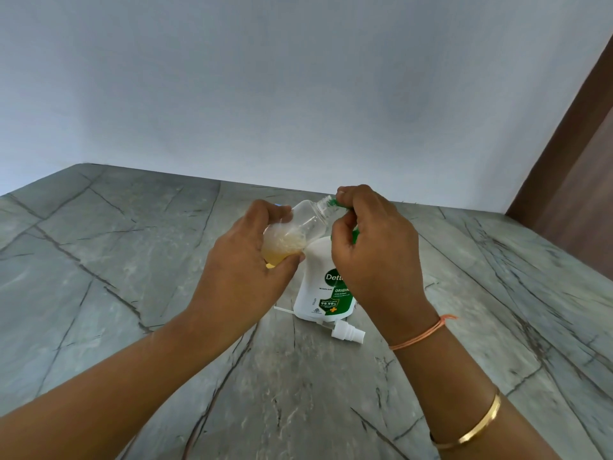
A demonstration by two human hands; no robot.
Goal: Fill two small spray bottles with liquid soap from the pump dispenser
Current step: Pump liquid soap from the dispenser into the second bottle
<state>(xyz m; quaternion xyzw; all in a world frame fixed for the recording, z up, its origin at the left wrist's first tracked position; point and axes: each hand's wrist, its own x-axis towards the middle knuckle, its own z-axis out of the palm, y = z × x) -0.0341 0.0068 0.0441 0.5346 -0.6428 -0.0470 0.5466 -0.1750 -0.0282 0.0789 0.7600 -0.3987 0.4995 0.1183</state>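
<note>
The left hand (245, 257) grips the small spray bottle (306, 222) round its lower half, fingers and thumb curled about it. The right hand (374, 247) is curled over the green pump head (332, 202) of the soap dispenser (320, 280), fingertips pinching near the spout. The hands sit close together, with the bottle bridging them.

The bottle is tilted. Its long axis runs from the left hand up and to the right, so the open neck meets the spout just under the right hand's fingers. Yellowish soap pools in the low end, by the left palm, and I judge it well short of full. The next press depends on neck and spout being in line; a slip would likely send soap down the dispenser's white body.

The dispenser stands on the grey veined table (132, 293), directly below the hands. Just in front of it, nearer the person, lies a white spray cap (346, 332) with its thin dip tube. No second bottle is in view.
</note>
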